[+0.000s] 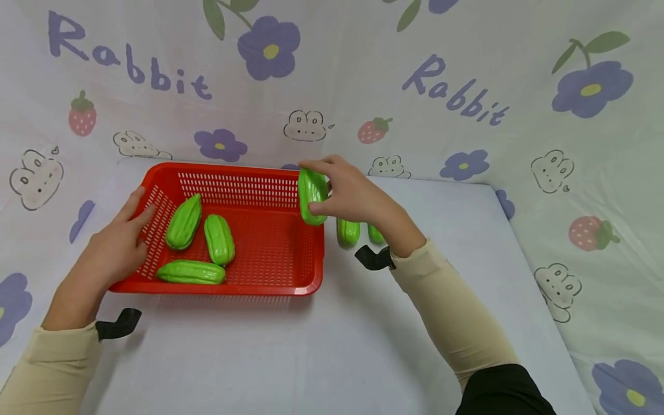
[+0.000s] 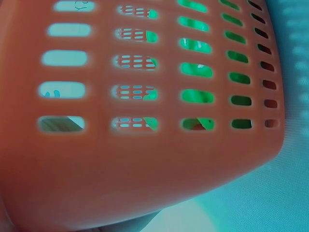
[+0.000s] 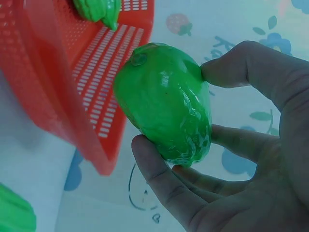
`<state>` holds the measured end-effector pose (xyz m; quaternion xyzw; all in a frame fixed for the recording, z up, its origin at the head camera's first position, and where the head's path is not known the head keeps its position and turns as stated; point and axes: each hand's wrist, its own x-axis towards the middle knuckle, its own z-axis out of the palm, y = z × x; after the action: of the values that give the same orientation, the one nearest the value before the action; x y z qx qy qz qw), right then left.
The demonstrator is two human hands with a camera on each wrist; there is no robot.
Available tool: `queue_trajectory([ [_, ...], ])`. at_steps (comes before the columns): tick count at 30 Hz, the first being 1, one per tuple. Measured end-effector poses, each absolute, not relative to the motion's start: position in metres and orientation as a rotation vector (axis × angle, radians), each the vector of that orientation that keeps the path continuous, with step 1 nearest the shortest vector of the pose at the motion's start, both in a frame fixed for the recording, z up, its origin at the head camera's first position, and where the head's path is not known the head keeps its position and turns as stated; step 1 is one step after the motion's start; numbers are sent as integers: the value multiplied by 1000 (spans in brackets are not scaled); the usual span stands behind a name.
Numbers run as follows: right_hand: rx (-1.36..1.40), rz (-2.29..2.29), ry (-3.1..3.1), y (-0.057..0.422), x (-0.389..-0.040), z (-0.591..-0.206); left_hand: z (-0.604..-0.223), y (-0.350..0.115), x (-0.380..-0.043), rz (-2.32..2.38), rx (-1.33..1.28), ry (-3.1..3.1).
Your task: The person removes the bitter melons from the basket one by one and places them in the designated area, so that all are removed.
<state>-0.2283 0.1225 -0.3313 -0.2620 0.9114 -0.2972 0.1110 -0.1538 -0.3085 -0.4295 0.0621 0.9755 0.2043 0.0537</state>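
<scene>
My right hand (image 1: 349,187) holds a glossy green ridged gourd (image 1: 312,196) between thumb and fingers, raised over the right end of a red plastic basket (image 1: 233,291). In the right wrist view, the gourd (image 3: 164,104) shows a wrinkled lower end. On the basket's left side, my left hand (image 1: 116,242) grips the rim; the left wrist view shows only the slotted wall (image 2: 145,169) there. Inside the basket lie three similar gourds: one upright (image 1: 184,222), one beside it (image 1: 219,239), and one crosswise (image 1: 191,272) near the front wall.
Right of the basket, two more green gourds (image 1: 348,232) lie on the white table (image 1: 363,334), partly hidden by my right hand and wrist. A printed cloth (image 1: 332,75) with flowers and rabbits hangs behind the table.
</scene>
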Motion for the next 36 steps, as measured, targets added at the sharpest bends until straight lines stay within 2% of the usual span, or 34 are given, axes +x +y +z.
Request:
queue_trajectory([
  [36, -558, -836, 2785, 232, -242, -326, -430, -309, -153, 617, 189, 2970],
])
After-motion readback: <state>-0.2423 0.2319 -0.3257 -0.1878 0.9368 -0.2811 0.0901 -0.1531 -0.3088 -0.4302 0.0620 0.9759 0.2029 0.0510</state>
